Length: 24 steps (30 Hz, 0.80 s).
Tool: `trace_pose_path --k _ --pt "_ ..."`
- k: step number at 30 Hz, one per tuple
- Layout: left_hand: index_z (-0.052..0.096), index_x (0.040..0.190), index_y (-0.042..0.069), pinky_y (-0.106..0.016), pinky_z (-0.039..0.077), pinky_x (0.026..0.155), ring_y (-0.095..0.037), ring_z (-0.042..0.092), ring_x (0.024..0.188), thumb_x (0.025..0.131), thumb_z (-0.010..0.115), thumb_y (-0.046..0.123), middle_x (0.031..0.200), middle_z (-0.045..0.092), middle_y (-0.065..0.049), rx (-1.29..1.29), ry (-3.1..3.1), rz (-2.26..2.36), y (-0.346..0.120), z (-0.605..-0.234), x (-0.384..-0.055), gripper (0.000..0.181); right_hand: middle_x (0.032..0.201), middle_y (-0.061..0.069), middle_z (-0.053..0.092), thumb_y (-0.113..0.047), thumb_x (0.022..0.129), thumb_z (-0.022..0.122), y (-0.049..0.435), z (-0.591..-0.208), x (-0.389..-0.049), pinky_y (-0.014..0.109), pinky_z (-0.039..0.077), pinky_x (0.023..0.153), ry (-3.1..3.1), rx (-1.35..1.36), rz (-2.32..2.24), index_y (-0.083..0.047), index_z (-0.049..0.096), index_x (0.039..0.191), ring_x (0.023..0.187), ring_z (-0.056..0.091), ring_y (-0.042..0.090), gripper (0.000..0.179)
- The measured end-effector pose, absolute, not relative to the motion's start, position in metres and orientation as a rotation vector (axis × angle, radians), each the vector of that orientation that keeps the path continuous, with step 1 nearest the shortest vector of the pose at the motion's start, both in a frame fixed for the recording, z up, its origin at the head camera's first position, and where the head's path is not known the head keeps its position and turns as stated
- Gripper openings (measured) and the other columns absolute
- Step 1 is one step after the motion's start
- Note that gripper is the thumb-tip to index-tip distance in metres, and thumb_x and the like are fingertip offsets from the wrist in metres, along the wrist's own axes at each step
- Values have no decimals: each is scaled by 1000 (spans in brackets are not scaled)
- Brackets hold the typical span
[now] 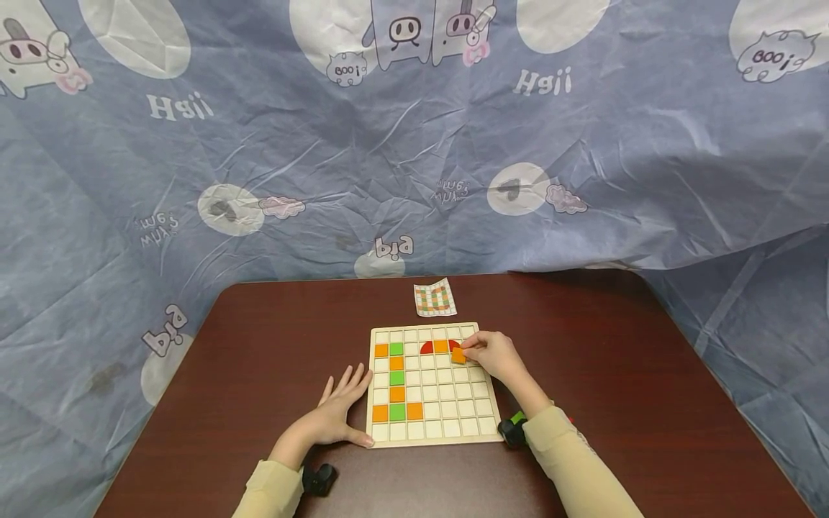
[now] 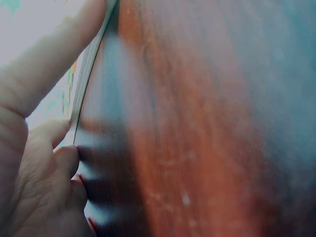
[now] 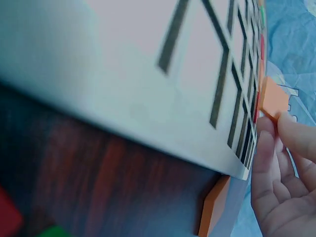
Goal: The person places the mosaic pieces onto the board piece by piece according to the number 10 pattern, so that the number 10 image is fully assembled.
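Note:
My right hand (image 1: 495, 355) pinches an orange square tile (image 1: 459, 356) between thumb and fingertips, over the upper right of a pale wooden grid board (image 1: 463, 391). In the right wrist view the orange tile stands tilted at the fingertips. Just behind it lies a red rounded tile, partly covered by the hand; another red rounded tile (image 1: 426, 348) and an orange tile (image 1: 441, 347) sit to its left. My left hand (image 1: 333, 414) is spread at the board's left edge, its thumb at the lower left corner. Orange and green tiles (image 1: 396, 378) fill several cells on the board's left side.
A paper card with a coloured grid pattern (image 1: 435, 298) lies behind the board on the dark table (image 1: 583, 331). Beside the board's right edge are an orange tile (image 3: 214, 207), a green piece (image 1: 518, 417) and a red piece (image 3: 7, 212). A printed cloth (image 1: 363, 165) hangs behind.

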<state>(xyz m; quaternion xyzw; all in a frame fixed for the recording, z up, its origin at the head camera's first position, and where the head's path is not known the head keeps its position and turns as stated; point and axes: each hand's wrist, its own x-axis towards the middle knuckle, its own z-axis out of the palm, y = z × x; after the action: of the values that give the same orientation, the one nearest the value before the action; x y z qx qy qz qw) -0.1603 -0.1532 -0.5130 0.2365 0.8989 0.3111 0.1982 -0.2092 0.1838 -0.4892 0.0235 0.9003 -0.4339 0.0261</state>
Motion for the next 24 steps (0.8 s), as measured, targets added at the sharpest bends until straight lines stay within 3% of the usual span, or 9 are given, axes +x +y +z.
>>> trace_pose_path --k 16,24 --pt "13 159 10 -64 -11 117 -39 -8 153 68 88 39 166 1 -16 656 2510 867 -153 -514 -160 121 97 9 70 -6 84 76 173 -490 -207 30 54 71 2924 -45 -1137 -4 77 86 78 63 17 2" --pt "14 159 9 -64 -10 117 -39 -7 153 68 88 39 166 2 -17 655 2516 866 -153 -514 -160 121 87 5 66 -6 82 79 172 -491 -207 30 53 70 2911 -20 -1119 -6 74 87 75 60 14 7"
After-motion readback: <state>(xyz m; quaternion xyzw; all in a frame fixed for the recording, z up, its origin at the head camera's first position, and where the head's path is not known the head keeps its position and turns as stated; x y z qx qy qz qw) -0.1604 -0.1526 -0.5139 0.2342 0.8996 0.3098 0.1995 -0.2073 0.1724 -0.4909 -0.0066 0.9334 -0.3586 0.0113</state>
